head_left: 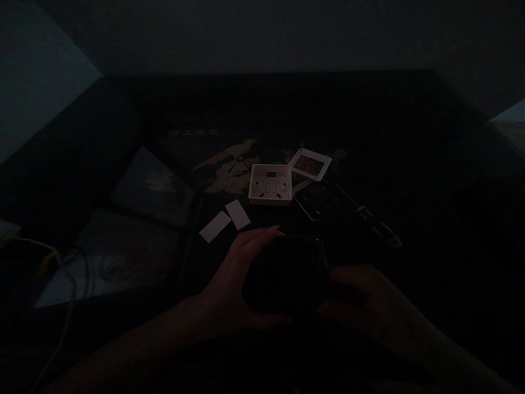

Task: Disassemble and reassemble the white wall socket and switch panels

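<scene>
The picture is very dark. My left hand (pixel 238 284) wraps round the left side of a black squarish object (pixel 291 268), whose details are lost in shadow. At its right edge, the fingers and thumb of my right hand (pixel 365 290) close in a pinch on it. Beyond them stands a white switch mounting box (pixel 270 200), open side up, with slots and holes in its floor. Two small white rectangular plates (pixel 215 226) lie to the left of it. A white square frame (pixel 324 160) leans at the box's right, over a dark frame-like plate (pixel 315 200).
A screwdriver (pixel 379 227) with a dark and light handle lies at the right. The dark tabletop (pixel 430 175) carries a painted bird and flowers. On the left, a white cable (pixel 71 306) runs downward near a yellow item (pixel 48 262). A wall (pixel 266 38) rises behind.
</scene>
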### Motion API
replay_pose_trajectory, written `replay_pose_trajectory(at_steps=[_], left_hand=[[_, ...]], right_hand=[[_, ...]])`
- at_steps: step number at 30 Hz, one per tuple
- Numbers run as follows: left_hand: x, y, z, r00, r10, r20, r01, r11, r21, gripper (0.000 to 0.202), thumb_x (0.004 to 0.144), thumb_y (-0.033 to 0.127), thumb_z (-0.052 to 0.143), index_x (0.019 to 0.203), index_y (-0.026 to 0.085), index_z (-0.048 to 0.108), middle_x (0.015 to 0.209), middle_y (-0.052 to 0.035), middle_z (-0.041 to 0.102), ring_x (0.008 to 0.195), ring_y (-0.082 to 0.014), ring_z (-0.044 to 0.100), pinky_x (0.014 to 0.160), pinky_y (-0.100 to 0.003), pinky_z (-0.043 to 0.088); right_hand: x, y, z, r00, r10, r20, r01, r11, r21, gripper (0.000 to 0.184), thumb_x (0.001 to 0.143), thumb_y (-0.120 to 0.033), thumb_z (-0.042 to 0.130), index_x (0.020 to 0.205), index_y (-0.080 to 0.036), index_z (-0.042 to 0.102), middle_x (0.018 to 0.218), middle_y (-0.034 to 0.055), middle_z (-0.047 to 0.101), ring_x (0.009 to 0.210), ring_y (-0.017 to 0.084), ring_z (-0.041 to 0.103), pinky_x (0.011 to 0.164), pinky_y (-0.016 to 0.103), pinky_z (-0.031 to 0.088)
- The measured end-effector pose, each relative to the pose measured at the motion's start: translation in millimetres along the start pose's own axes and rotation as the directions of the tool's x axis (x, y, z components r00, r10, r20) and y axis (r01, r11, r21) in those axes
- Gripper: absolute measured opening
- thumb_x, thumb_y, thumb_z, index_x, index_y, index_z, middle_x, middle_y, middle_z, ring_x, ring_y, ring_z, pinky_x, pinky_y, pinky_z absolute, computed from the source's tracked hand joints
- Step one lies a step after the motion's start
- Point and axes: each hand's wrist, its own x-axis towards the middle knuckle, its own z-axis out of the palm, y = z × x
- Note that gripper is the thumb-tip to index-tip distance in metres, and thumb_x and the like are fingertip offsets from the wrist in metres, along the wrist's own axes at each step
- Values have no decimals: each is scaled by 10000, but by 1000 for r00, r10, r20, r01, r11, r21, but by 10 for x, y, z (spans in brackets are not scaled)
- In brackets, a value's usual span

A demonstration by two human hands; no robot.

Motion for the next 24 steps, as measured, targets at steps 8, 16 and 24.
replay_pose_trajectory(at_steps=[8, 16, 24], left_hand=[[25, 7, -1, 997, -67, 31, 67, 998, -4, 1099, 659, 396, 876, 1529, 360, 206, 1436, -121, 441, 1296, -358, 474, 1027, -547, 484], [38, 29, 34, 993, -88, 75, 86, 996, 27, 1037, 693, 430, 847, 1523, 348, 230, 1457, -116, 422, 1325, -355, 451, 1043, -533, 482], [47, 22, 67, 993, -90, 72, 88, 995, 36, 1077, 652, 425, 864, 1521, 344, 232, 1444, -131, 424, 1309, -378, 457, 1020, -578, 490]], right_hand=[[-9, 69, -155, 897, -272, -349, 169, 940, -298, 217, 912, -441, 611, 876, -239, 682, 738, 21, 729, 578, 159, 677, 471, 236, 515], [20, 190, -27, 853, -506, -127, 377, 766, -521, 717, 800, -555, 721, 1380, -240, 443, 1450, 174, 519, 1303, 296, 556, 996, 425, 546], [22, 173, -2, 879, -473, -68, 397, 802, -447, 741, 790, -300, 767, 1421, -287, 377, 1518, 158, 452, 1379, 308, 478, 1056, 496, 492]])
